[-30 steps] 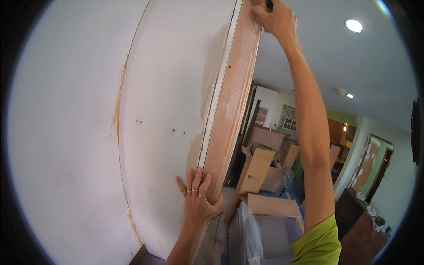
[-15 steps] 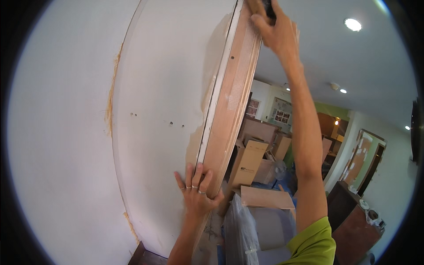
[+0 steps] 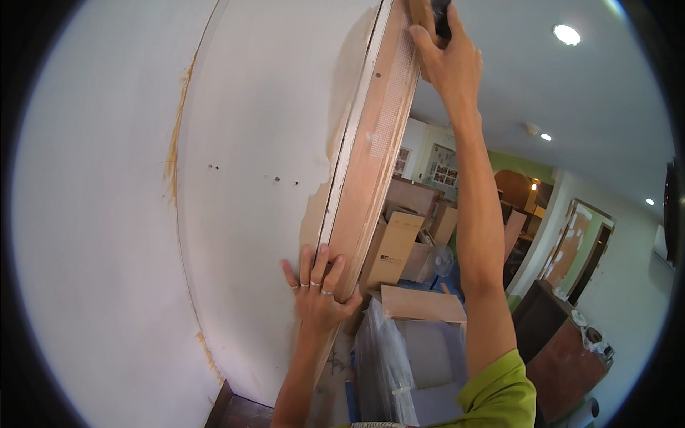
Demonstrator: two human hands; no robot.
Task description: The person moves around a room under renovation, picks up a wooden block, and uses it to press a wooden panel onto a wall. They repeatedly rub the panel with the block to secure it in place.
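A reddish-brown wooden trim board runs up the edge of a pale wall panel, with a strip of mesh set in its upper part. My right hand is raised to the top of this board, its fingers closed around a wooden block with a black part. The picture's upper edge cuts the block off, so its exact kind is unclear. Lower down, my left hand lies with fingers spread across the panel's edge and the board, the thumb on the board's side. Rings show on its fingers.
Beige patches and small holes mark the panel; yellowish foam sticks out of its left seam. Beyond the board stand a cardboard box, a fan, plastic-wrapped furniture and a dark cabinet.
My right hand has come slightly down along the board with the block, which now shows less blurred. The left hand keeps its place. The whole view has shifted a little.
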